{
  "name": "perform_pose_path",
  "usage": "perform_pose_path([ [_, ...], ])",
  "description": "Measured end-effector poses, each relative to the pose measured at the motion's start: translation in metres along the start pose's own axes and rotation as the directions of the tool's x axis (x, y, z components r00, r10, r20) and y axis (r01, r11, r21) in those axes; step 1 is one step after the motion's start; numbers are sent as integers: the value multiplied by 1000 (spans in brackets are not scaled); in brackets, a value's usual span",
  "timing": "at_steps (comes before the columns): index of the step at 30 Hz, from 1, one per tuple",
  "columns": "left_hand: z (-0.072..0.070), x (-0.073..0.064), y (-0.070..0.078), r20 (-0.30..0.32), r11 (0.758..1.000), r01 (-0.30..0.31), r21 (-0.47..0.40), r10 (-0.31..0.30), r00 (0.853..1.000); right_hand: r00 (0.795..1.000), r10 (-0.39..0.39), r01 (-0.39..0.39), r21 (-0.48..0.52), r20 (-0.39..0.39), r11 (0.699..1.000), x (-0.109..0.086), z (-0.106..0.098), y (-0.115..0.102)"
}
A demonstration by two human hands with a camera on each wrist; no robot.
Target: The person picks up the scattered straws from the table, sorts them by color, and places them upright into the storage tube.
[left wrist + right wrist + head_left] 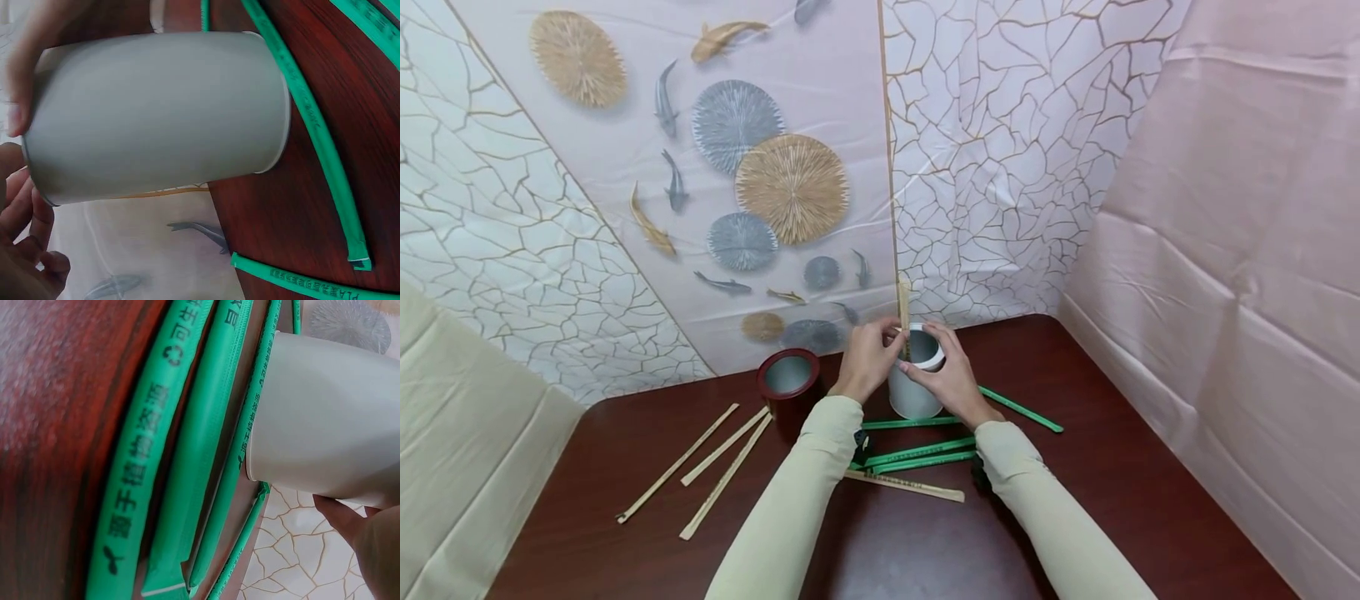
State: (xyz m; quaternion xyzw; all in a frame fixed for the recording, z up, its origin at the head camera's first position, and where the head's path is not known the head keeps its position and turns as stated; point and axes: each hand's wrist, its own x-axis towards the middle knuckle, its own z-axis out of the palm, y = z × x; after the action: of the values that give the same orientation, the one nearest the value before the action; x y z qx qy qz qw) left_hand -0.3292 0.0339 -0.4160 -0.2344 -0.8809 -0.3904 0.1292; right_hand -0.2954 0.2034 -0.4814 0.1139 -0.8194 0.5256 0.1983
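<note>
A white cylindrical canister (pixel 914 396) stands upright at the back of the table, its round mouth uncovered. My left hand (pixel 867 354) pinches a tan paper-wrapped straw (pixel 904 302) at the rim; the straw stands upright, its lower end inside the canister. My right hand (pixel 953 379) grips the canister's rim from the right, thumb in front and fingers behind. In the left wrist view the canister (pixel 156 112) fills the middle, with my left fingers (pixel 42 209) at its mouth. The right wrist view shows the canister's side (pixel 325 412) and part of my right hand (pixel 378 547).
Left of the white canister stands a dark red canister (pixel 790 404) with a grey inside. Several tan wrapped straws (pixel 726 477) lie to the left, another (pixel 917 487) in front. Several green wrapped straws (pixel 921 454) lie before the white canister, and one (pixel 1021 408) to its right.
</note>
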Motion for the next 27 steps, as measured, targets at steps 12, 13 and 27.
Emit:
perform_pose_path([
  [12,-45,-22,-2,36,997,-5,-75,8,999,999,-35,35,34,15,999,5,6,-2],
  [13,-51,-26,0,65,997,-20,-80,25,998,999,-38,37,40,13,999,5,6,-2],
  [27,-63,-137,-25,298,996,-50,-77,71,952,1000,-3,2,47,8,999,1,1,2],
])
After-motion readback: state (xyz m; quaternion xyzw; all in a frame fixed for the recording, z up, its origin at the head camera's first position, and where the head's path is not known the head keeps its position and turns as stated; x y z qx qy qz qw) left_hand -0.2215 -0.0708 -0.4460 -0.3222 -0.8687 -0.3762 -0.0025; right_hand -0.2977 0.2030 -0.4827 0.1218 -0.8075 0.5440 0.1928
